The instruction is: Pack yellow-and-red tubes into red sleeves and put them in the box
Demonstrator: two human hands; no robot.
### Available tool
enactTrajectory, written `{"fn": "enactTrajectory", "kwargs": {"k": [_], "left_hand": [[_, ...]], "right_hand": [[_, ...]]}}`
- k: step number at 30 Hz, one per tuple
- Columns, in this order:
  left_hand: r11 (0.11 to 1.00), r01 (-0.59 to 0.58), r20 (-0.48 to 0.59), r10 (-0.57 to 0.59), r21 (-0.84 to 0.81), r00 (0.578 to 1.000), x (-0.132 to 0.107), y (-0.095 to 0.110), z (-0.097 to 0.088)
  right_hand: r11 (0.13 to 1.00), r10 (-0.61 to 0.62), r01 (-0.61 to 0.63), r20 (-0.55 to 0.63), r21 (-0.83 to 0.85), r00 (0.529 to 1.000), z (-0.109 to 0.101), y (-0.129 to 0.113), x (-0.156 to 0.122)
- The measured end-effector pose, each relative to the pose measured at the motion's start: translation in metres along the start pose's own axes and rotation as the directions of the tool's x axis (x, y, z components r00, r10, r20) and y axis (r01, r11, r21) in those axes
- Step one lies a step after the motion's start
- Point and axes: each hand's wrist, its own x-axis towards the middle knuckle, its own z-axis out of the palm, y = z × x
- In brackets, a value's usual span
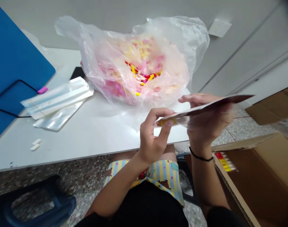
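Observation:
Above the table's front edge I hold a thin, flat plastic packet, seen almost edge-on, so its face is hidden. Something yellow shows at its left end. That end is pinched between the thumb and fingers of my left hand. My right hand, blurred at the fingertips, grips the packet's other half from beneath, with some fingers hidden behind it. Just beyond, a large clear plastic bag lies open on the table. Inside are many small yellow, red, pink and white pieces.
Clear plastic sleeves lie left of the bag, near a pink piece and a blue folder. Two white pieces rest at the white table's front left. An open cardboard box at right holds a filled packet.

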Motion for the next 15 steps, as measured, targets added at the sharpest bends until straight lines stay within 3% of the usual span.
{"fn": "enactTrajectory", "kwargs": {"k": [2,4,7,9,12,15], "left_hand": [[0.999,0.017,-0.001,-0.017,0.050,1.000,-0.006,-0.017,-0.007],[0.990,0.101,0.003,-0.102,0.095,0.995,-0.014,-0.043,-0.014],[0.976,0.124,0.003,-0.127,0.179,0.992,-0.026,-0.079,-0.019],[0.969,0.083,-0.068,-0.069,0.232,0.995,-0.030,-0.094,-0.016],[0.906,-0.035,-0.209,0.134,0.421,0.969,-0.033,-0.104,-0.005],[0.813,-0.083,-0.234,0.261,0.577,0.937,-0.033,-0.108,0.008]], "right_hand": [[0.999,0.038,-0.035,0.144,-0.028,0.989,-0.002,0.014,-0.007],[0.979,0.176,-0.145,0.243,-0.140,0.954,-0.007,0.029,-0.019],[0.946,0.303,-0.256,0.253,-0.201,0.919,-0.012,0.043,-0.031],[0.937,0.329,-0.292,0.210,-0.191,0.921,-0.009,0.042,-0.031],[0.916,0.374,-0.344,0.127,-0.207,0.919,-0.001,0.034,-0.025],[0.917,0.344,-0.294,0.163,-0.270,0.925,0.007,0.022,-0.017]]}}
